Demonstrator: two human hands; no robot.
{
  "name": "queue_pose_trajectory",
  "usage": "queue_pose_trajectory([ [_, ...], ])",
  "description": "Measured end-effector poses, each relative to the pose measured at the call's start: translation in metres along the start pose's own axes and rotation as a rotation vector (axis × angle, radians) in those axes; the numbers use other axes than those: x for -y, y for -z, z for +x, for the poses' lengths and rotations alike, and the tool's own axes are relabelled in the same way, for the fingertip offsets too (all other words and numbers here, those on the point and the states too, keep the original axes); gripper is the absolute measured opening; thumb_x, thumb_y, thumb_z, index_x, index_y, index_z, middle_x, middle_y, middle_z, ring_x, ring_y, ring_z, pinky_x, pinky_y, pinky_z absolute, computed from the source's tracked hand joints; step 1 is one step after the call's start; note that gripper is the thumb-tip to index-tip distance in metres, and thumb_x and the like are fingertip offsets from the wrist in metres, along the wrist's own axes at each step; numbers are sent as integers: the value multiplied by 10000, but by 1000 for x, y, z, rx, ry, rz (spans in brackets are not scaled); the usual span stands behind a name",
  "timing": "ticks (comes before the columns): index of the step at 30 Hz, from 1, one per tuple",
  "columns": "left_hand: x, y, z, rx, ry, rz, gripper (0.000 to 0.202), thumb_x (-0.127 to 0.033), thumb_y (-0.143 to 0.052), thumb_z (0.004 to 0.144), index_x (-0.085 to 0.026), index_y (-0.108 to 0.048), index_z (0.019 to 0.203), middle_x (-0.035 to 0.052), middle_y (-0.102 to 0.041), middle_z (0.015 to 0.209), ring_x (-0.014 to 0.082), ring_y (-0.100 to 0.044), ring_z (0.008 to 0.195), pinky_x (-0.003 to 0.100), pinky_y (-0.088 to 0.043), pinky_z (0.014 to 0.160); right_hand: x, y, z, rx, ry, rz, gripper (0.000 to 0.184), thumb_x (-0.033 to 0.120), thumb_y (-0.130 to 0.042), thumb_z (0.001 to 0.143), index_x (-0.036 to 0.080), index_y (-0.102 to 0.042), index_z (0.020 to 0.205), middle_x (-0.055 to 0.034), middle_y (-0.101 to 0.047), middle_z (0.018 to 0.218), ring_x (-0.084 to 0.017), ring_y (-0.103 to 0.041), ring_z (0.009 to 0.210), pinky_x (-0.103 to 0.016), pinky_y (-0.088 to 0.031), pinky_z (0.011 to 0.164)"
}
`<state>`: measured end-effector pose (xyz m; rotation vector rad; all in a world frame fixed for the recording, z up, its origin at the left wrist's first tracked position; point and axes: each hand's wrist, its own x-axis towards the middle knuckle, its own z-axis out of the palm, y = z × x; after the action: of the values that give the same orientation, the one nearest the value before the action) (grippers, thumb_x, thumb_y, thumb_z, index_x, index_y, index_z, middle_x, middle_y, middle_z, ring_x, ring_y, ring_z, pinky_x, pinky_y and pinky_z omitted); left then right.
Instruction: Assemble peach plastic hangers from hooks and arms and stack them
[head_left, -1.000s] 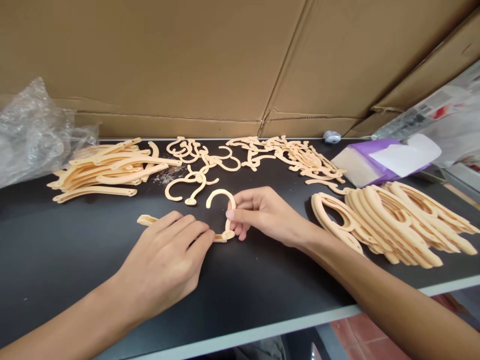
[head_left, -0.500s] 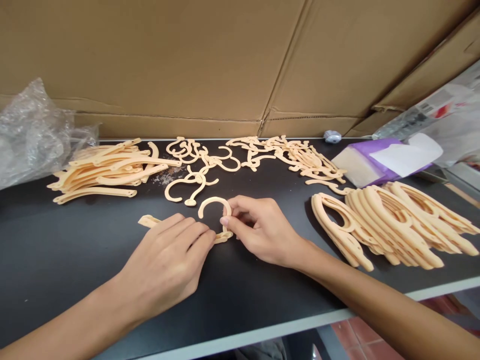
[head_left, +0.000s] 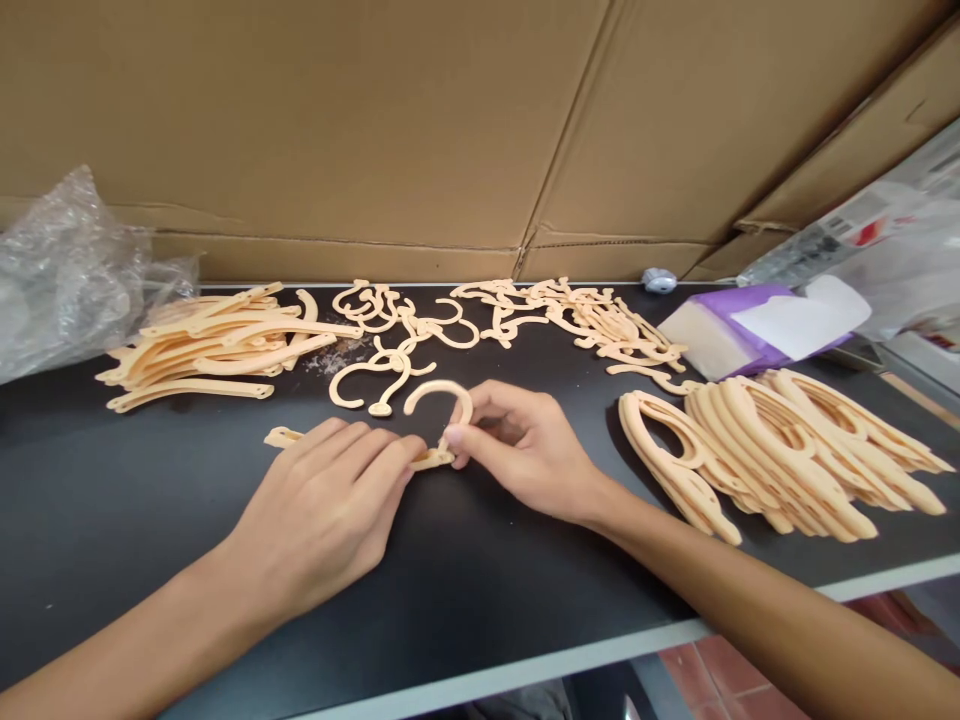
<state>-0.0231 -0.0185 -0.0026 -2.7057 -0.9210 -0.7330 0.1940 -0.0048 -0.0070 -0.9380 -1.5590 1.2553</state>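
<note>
Fingers wrapped over it from above, my left hand [head_left: 330, 490] holds a cream hanger arm [head_left: 282, 437] whose far end sticks out to the left. My right hand [head_left: 521, 445] pinches a cream hanger hook [head_left: 441, 388] between thumb and fingers. The hook stands upright, its curve opening left. Its lower end meets the right end of the arm; whether the two are joined I cannot tell. Loose hooks [head_left: 390, 370] lie just behind my hands on the black table [head_left: 480, 610].
At the left is a pile of hanger arms [head_left: 225, 340] beside crumpled clear plastic [head_left: 67, 270]. Small curved parts [head_left: 600, 320] lie at the back right. Folded hangers [head_left: 772, 450] are stacked at the right, near a purple tissue pack [head_left: 750, 325]. Cardboard [head_left: 337, 120] walls the back.
Both hands have shifted slightly, tilting the arm's right end up a little. The hook has turned a bit and moved slightly right and up.
</note>
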Motion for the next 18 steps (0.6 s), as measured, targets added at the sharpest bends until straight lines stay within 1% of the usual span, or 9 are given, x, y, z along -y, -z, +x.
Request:
queue_pose_trajectory([
  [2,2,-1,-1,1,34,-16,165,-144,-560,977,-121,-628,1126,83,-724,934,233,-665,788,379,-504,724,4,1,3,-48,-28,120,218,325,-772,839,173,-616,819,5,-680,737,-118,-670,635,-265,-588,643],
  [4,2,-1,-2,10,47,-51,202,-166,-544,990,-112,-599,1177,86,-717,942,220,-658,770,368,-515,711,9,1,4,-61,-37,204,273,364,-817,802,171,-625,814,0,-693,744,-125,-681,637,-282,-609,652],
  [7,1,1,-2,29,40,-62,195,-175,-537,994,-129,-577,1180,72,-703,912,210,-629,715,366,-515,674,14,1,4,-47,-77,275,301,388,-845,775,173,-638,814,-6,-704,732,-137,-691,665,-298,-629,663],
  [9,1,2,0,12,33,-36,204,-185,-557,987,-132,-572,1183,79,-705,928,220,-631,732,379,-524,687,14,1,4,-54,-93,285,308,395,-853,765,177,-641,811,-6,-707,728,-142,-694,691,-301,-638,670],
  [11,2,3,1,-26,32,-19,242,-168,-582,971,-119,-567,1207,103,-707,995,233,-647,801,390,-542,734,12,1,4,-86,-91,268,306,395,-851,766,181,-636,798,-4,-704,738,-142,-695,713,-301,-643,684],
  [14,1,6,2,-76,25,-1,318,-101,-618,925,-99,-573,1240,152,-670,1122,278,-639,995,421,-555,857,9,2,6,-163,-76,246,293,375,-842,775,183,-621,787,1,-698,776,-135,-701,742,-293,-645,717],
  [16,-2,8,1,-105,-9,22,340,-65,-645,887,-107,-596,1221,173,-627,1186,318,-596,1106,462,-542,934,7,3,7,-199,-76,237,284,362,-833,785,184,-613,791,3,-695,790,-133,-705,759,-286,-644,731],
  [18,-7,9,0,-112,-50,22,313,-43,-662,861,-120,-623,1162,173,-602,1217,324,-577,1127,474,-536,956,6,3,7,-209,-86,221,288,368,-826,792,186,-602,795,3,-693,795,-137,-707,776,-285,-644,733],
])
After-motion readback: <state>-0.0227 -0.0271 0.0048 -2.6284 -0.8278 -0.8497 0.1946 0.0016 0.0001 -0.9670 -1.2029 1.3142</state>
